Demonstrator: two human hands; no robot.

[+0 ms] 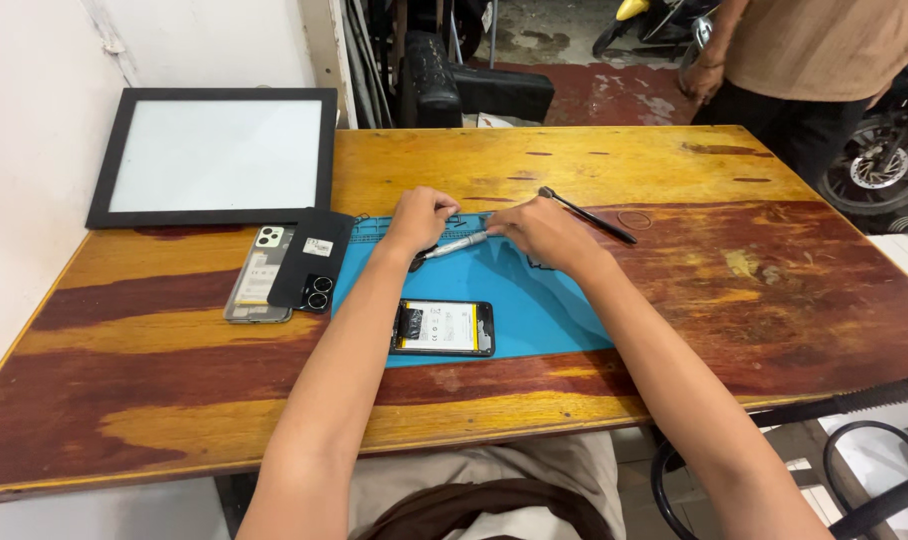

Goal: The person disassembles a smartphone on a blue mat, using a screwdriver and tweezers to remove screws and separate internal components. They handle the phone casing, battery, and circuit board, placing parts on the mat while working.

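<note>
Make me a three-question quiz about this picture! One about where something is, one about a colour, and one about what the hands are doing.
1. Where does the opened phone lie?
A. on the blue mat
B. on the framed panel
C. on the floor

2. What colour is the mat?
A. red
B. blue
C. green

3. What are the two hands doing?
A. resting flat on the table
B. lifting the opened phone
C. holding a silver tool between them

Answers:
1 A, the phone sits on the mat's near edge.
2 B, the mat is bright blue against the wooden table.
3 C, the left hand and right hand meet at the silver tool.
</note>
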